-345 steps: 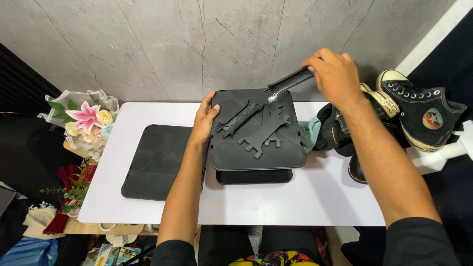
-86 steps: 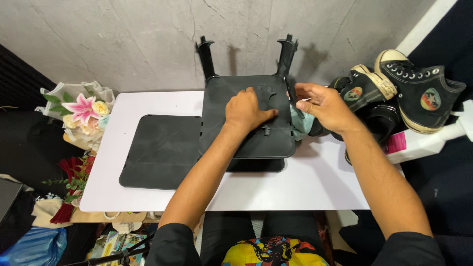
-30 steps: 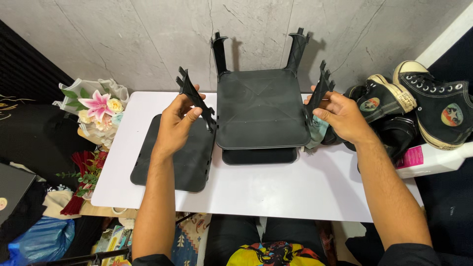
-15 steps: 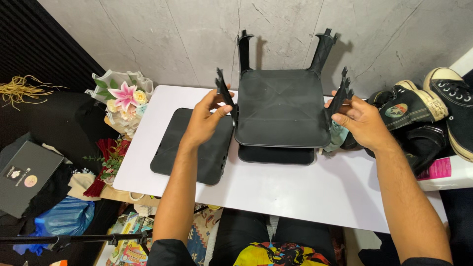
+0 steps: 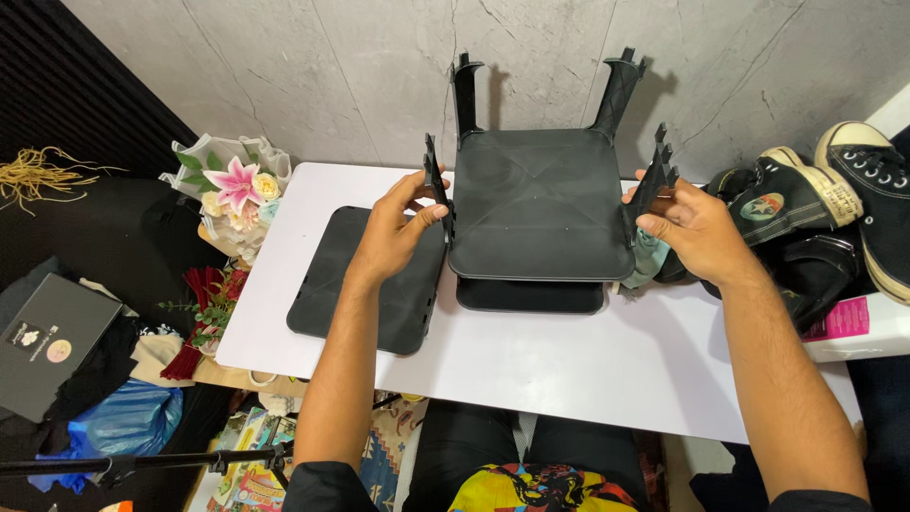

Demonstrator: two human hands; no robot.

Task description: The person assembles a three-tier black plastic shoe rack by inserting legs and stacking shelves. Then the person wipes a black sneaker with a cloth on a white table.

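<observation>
The left hand [image 5: 393, 232] and right hand [image 5: 690, 228] each gripped 1 black notched leg [image 5: 436, 185] against opposite sides of the raised black panel [image 5: 536, 204].

- Left hand [image 5: 396, 230] is raised, fingers and thumb pinched closed, forearm reaching forward from the lower middle.
- Right hand [image 5: 690, 228] is at about the same height, fingers curled shut, forearm angled in from the lower right.

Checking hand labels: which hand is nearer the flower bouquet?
Left. The left hand is on the bouquet's side of the black panel; the right hand is across it by the sneakers.
</observation>
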